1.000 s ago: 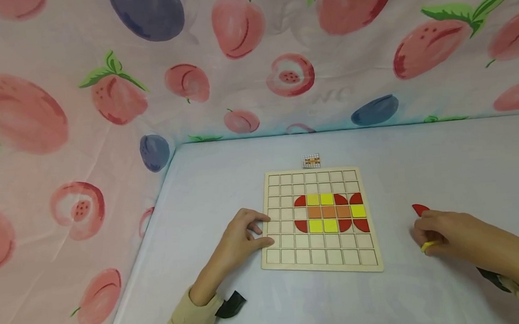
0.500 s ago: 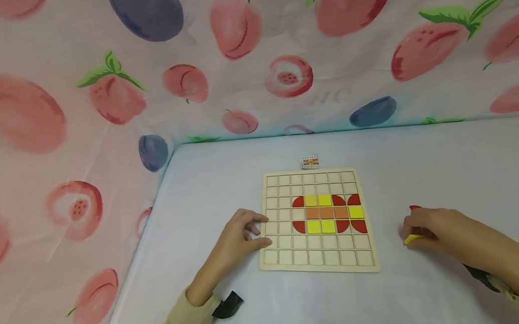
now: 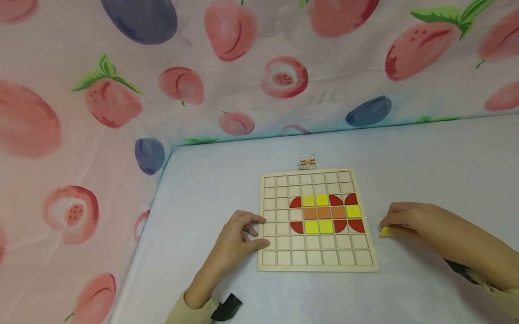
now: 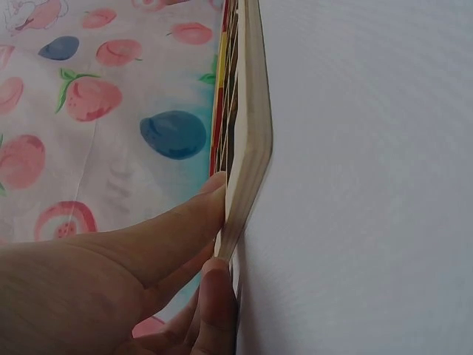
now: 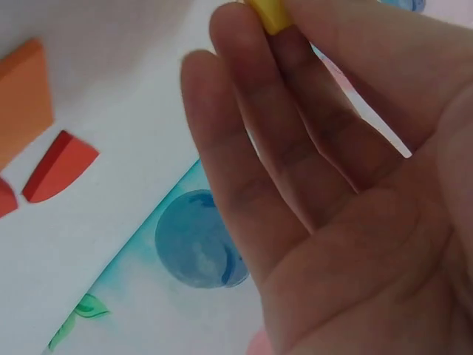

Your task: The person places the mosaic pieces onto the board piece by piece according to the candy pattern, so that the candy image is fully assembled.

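Note:
A square wooden grid board (image 3: 290, 258) lies on the white table with coloured tiles set in it. Yellow squares (image 3: 308, 201), orange squares (image 3: 324, 212) and red curved-edge tiles (image 3: 295, 202) form a pattern at its middle and right. My left hand (image 3: 235, 239) touches the board's left edge with thumb and forefinger spread apart; in the left wrist view the fingertips rest against the wooden edge. To the right of the board, my right hand (image 3: 410, 219) pinches a yellow tile (image 3: 385, 231). Most of this tile is out of frame in the right wrist view.
A small patterned card (image 3: 306, 162) lies just beyond the board. In the right wrist view, an orange tile (image 5: 26, 103) and a red tile (image 5: 60, 167) lie on the white surface. Fruit-print cloth (image 3: 236, 83) hangs behind and at the left.
My right hand has moved left toward the board with the yellow tile. A red piece seen beside that hand earlier is out of sight in the head view. My left hand stays at the board's edge.

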Available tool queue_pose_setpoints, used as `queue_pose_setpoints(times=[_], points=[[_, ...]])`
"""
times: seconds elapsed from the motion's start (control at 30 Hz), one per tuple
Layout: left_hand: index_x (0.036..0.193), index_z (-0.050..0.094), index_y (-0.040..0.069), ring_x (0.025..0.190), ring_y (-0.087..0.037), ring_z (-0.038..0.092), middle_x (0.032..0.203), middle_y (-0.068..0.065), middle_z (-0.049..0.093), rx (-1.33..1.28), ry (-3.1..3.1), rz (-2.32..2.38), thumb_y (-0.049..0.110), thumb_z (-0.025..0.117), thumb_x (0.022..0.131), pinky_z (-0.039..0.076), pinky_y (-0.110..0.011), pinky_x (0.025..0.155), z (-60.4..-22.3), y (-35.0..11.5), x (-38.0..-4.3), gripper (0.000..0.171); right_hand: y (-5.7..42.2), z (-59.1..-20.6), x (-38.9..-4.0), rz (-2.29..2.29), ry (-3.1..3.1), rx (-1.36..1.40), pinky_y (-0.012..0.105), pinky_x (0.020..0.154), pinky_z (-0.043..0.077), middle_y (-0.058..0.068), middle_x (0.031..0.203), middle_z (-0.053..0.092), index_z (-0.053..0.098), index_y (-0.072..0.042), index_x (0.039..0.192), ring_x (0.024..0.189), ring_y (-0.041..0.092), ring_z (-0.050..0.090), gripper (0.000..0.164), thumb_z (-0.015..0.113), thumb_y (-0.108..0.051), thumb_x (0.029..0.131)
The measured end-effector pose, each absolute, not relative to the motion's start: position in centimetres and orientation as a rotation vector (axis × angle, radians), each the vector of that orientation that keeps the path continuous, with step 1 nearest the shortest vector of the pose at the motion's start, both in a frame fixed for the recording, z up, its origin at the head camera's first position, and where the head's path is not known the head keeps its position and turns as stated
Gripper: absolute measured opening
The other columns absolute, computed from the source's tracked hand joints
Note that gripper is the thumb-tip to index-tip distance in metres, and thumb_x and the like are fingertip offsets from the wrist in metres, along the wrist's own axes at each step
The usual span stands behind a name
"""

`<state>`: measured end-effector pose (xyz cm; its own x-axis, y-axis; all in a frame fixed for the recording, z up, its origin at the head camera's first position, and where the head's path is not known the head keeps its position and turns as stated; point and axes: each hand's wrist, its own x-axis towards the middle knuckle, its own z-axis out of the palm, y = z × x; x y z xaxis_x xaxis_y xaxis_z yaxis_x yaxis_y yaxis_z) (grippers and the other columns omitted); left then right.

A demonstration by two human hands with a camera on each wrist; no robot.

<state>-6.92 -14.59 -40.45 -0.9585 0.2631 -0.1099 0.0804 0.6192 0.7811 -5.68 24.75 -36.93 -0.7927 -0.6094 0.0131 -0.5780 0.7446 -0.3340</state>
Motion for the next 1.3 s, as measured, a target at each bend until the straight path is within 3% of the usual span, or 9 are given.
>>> queue_pose_setpoints(times=[1.3], points=[[0.114, 0.068, 0.012, 0.077, -0.013, 0.053, 0.108, -0.004, 0.054, 0.282, 2.632, 1.246, 0.011, 0.084, 0.080, 0.047, -0.021, 0.067, -40.6, -14.6, -6.8, 0.038, 16.1, -34.2, -9.0, -0.639, 2.799, -0.994, 0.030, 0.075, 0.057, -0.006, 0.088, 0.066, 0.077, -0.011, 0.099, 0.077, 0.008, 0.057, 0.014, 0.078, -0.011, 0.085]])
